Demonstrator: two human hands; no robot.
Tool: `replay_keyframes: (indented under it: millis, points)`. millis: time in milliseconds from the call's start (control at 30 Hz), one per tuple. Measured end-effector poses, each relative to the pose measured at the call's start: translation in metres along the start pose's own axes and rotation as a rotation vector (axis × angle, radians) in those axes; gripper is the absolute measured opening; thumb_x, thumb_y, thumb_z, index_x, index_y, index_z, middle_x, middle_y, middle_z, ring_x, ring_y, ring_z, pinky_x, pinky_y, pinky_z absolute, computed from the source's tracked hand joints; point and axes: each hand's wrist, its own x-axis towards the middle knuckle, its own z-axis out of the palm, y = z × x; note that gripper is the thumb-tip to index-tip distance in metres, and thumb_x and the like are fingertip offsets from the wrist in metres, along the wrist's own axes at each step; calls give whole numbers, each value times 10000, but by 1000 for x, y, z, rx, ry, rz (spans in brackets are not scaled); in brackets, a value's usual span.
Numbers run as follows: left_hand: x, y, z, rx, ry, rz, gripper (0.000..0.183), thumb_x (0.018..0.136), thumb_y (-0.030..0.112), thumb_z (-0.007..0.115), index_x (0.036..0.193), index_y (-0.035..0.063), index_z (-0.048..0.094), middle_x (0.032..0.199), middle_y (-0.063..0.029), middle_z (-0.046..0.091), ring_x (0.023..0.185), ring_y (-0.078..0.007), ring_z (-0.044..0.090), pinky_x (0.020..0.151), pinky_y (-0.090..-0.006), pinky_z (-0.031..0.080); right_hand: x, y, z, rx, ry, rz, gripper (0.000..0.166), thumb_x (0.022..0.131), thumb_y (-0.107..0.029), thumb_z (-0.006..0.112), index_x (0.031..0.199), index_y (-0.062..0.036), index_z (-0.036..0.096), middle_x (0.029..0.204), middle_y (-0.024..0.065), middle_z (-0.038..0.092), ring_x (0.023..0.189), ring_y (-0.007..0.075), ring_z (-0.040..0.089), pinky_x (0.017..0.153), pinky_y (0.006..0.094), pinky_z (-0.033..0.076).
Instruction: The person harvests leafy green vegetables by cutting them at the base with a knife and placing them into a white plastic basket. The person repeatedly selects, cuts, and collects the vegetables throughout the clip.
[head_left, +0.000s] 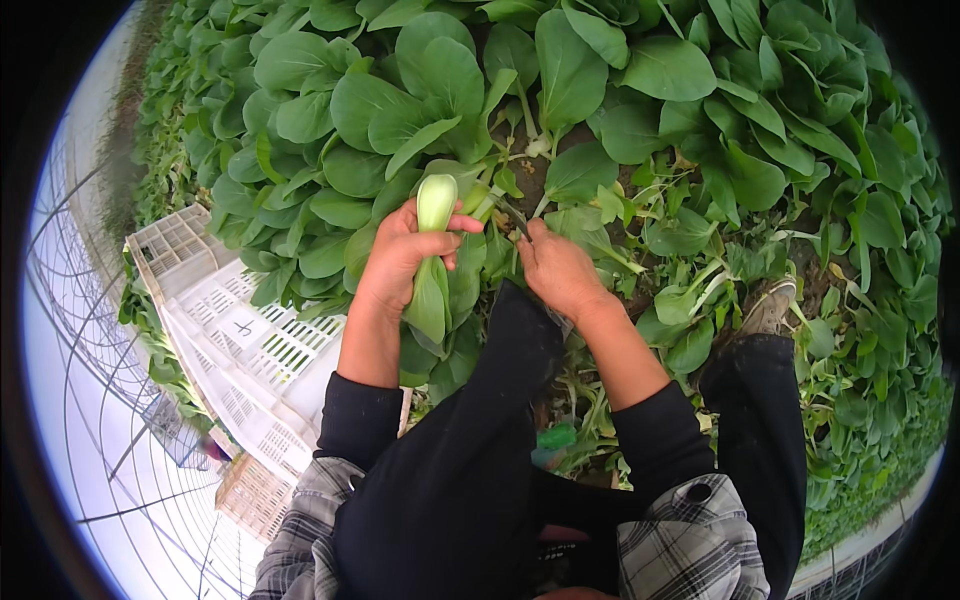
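My left hand (405, 251) grips a head of bok choy (436, 201), its pale green stem base pointing up and its leaves hanging below my palm. The index finger stretches out to the right. My right hand (559, 270) is closed around a small knife, mostly hidden in the fist. Its dark blade (514, 216) points up and left, low among the plants. Close to the blade's tip lies another pale green stem base (476, 198), partly covered by leaves. Beyond both hands stand large uncut bok choy plants (442, 90).
White slotted plastic crates (292, 337) stand on the left, with another crate (255, 495) farther back. Loose leaves and cut stems (697, 292) litter the soil at right. A shoe (769, 307) rests there. Something green (555, 436) lies between my legs. Wire framing curves along the far left.
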Motion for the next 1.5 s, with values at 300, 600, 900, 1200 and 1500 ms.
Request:
replay_keyframes:
  millis: [300,600,900,1200,1500]
  points:
    - [-28,12,41,71,-673,-241,493,664,-75,630,1133,5,503,968,-152,665,656,-110,593,591,-241,494,16,-8,-7,171,225,-314,248,839,-93,560,1069,-57,474,1087,203,586,868,422,596,738,486,480]
    - [-22,-12,56,76,-539,-213,492,690,-32,613,1170,10,515,934,-105,653,687,-106,568,592,-228,469,50,13,18,388,266,-195,247,822,-154,588,1064,-120,554,877,218,632,836,413,601,723,466,488]
    - [2,-24,5,264,141,68,596,687,-37,561,1273,5,461,897,-81,620,783,-142,589,588,-270,490,-52,31,-80,91,517,139,351,799,-133,682,1097,13,566,795,135,614,753,278,608,709,376,482]
    - [1,-46,1,786,234,230,597,677,66,628,1258,23,500,1012,-178,643,899,-270,630,801,-348,500,-57,-13,-52,239,213,-125,296,948,-239,494,1182,-58,494,1019,214,607,905,392,602,776,458,468]
    - [1,-46,-13,1057,376,262,585,654,128,650,1217,44,514,950,-213,660,879,-380,640,809,-411,504,21,-7,1,50,29,-2,309,938,-259,422,1038,16,521,899,287,631,872,459,593,784,525,458]
